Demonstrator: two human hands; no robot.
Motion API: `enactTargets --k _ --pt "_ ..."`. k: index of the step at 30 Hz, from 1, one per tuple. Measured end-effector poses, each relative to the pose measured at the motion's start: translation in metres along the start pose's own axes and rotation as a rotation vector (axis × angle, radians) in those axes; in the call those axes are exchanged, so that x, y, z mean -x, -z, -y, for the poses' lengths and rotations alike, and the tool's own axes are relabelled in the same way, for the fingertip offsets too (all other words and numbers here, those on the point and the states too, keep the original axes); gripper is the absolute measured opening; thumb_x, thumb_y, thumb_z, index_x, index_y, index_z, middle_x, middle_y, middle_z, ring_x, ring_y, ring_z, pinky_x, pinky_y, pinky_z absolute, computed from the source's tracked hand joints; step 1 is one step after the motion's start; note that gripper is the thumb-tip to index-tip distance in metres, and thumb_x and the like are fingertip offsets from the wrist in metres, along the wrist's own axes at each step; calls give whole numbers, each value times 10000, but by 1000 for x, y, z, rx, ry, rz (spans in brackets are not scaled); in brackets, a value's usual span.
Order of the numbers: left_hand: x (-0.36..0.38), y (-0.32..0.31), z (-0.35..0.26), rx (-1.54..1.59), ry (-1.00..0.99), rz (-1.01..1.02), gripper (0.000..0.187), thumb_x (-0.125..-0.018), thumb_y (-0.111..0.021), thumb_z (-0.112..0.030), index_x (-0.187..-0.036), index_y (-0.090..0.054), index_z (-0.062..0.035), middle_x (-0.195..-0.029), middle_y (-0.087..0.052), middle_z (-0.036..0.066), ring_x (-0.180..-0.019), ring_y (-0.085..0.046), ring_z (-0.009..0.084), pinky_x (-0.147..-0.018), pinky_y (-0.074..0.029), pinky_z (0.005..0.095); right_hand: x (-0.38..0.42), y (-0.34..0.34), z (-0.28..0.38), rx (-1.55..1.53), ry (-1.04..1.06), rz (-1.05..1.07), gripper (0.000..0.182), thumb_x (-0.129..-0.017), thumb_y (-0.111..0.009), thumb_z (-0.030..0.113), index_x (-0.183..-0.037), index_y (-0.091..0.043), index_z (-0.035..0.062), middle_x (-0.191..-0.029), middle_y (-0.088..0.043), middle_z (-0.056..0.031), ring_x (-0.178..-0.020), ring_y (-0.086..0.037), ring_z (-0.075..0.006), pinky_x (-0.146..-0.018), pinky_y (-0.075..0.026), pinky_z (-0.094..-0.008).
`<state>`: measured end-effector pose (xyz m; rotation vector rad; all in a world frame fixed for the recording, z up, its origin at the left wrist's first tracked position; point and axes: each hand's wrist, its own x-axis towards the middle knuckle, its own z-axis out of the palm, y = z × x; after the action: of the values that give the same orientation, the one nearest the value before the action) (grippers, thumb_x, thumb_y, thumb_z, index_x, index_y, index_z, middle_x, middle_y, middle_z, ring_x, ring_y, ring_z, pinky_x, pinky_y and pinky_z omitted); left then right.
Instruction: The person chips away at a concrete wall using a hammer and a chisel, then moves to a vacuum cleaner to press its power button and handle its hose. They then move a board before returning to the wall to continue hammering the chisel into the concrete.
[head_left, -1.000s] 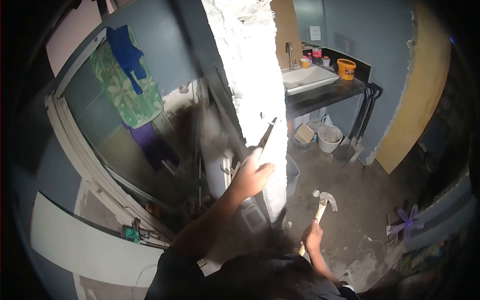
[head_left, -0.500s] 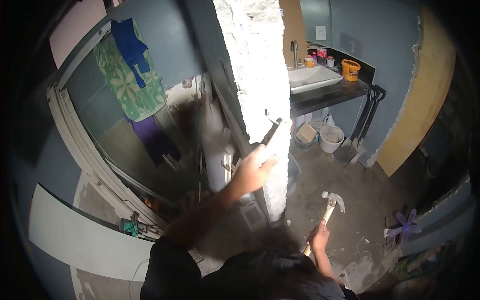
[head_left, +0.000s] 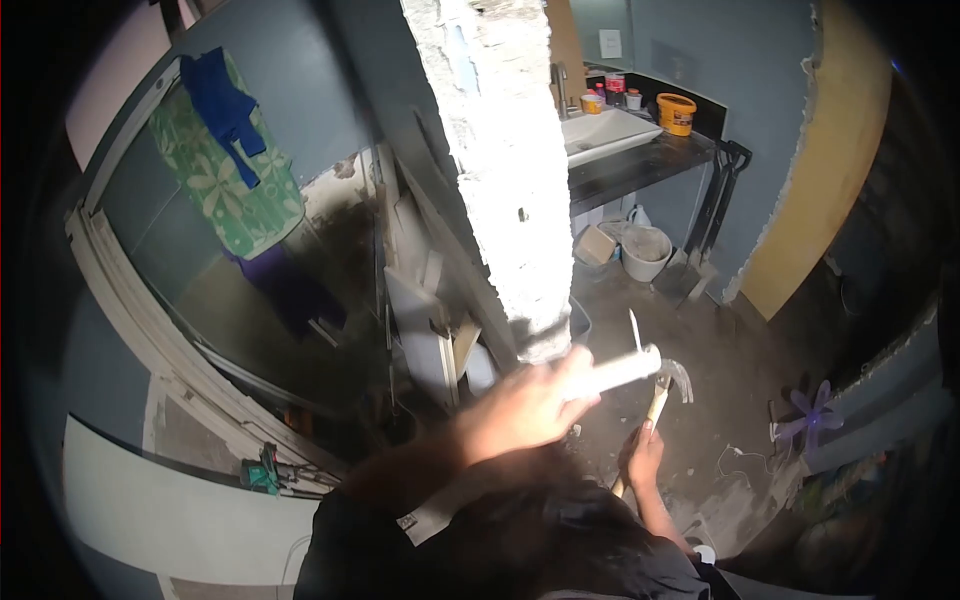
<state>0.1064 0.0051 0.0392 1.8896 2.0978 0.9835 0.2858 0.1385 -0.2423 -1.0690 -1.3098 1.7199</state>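
Note:
My left hand (head_left: 525,408) is closed round a light-coloured rod-like handle (head_left: 615,374), brightly lit, with a thin pointed metal spike (head_left: 635,328) standing crosswise near its far end. Lower right, my right hand (head_left: 643,458) grips the wooden handle of a claw hammer (head_left: 658,402), its head up and the claw curving right. In this view the end of the left-hand tool overlaps the hammer head. Just beyond my left hand rises the rough, chipped white edge of a wall (head_left: 510,180).
A basin (head_left: 605,138) sits on a dark counter with a yellow tub (head_left: 676,114). Beneath it are buckets (head_left: 646,252), and a long-handled shovel (head_left: 712,215) leans nearby. Boards (head_left: 420,320) lean left of the wall; a green power tool (head_left: 262,470) and purple fan blades (head_left: 812,415) are lower down.
My left hand has come down and toward me from the wall face, swinging its tool rightward over the hammer head. My right hand stays nearly in place with the hammer; the view has shifted slightly.

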Motion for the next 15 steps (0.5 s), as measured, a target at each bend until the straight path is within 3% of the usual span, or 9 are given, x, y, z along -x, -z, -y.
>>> enactTargets --k 1,2,4,7,11,15 --pt "-5 10 2 -24 0 -123 250 -918 -643 -125 -1132 -548 -39 -738 -661 204 -701 -684 402 -621 -544 491 -2 0 9 -20 39 33 453 -1068 -379 447 -768 -403 108 -538 -419 7 -383 -407 -97 -354 -347 -267" --pt "-13 18 16 -21 -140 -192 248 -907 -654 -98 -1135 -592 -21 -803 -669 217 -762 -690 379 -652 -551 444 -5 -1 21 -38 78 70 449 -1068 -378 446 -775 -407 107 -553 -432 5 -396 -418 -95 -362 -353 -263" --pt "-18 32 18 -3 -31 -336 265 -906 -674 -124 -1139 -626 -9 -840 -676 213 -802 -690 362 -687 -547 395 -3 -11 59 -42 107 78 462 -1063 -368 470 -805 -435 93 -577 -457 -6 -417 -433 -98 -383 -369 -259" --pt "-30 39 40 -167 -121 -459 332 -939 -644 -166 -1176 -561 51 -855 -684 260 -770 -689 404 -660 -541 447 -5 -31 91 -203 155 145 524 -1049 -352 528 -881 -491 52 -588 -474 -29 -427 -437 -119 -403 -387 -277" --pt "-36 43 29 -92 131 -409 341 -950 -641 -213 -1139 -598 67 -863 -678 272 -799 -683 421 -679 -525 437 -1 -47 120 -396 134 309 591 -1005 -396 615 -961 -487 33 -632 -489 -52 -483 -468 -136 -438 -406 -285" --pt "-31 47 23 -52 156 -370 347 -954 -637 -229 -1142 -600 60 -866 -677 272 -808 -682 425 -685 -526 447 6 -54 145 -513 199 339 616 -997 -424 615 -973 -465 1 -660 -484 -79 -499 -460 -154 -455 -415 -299"
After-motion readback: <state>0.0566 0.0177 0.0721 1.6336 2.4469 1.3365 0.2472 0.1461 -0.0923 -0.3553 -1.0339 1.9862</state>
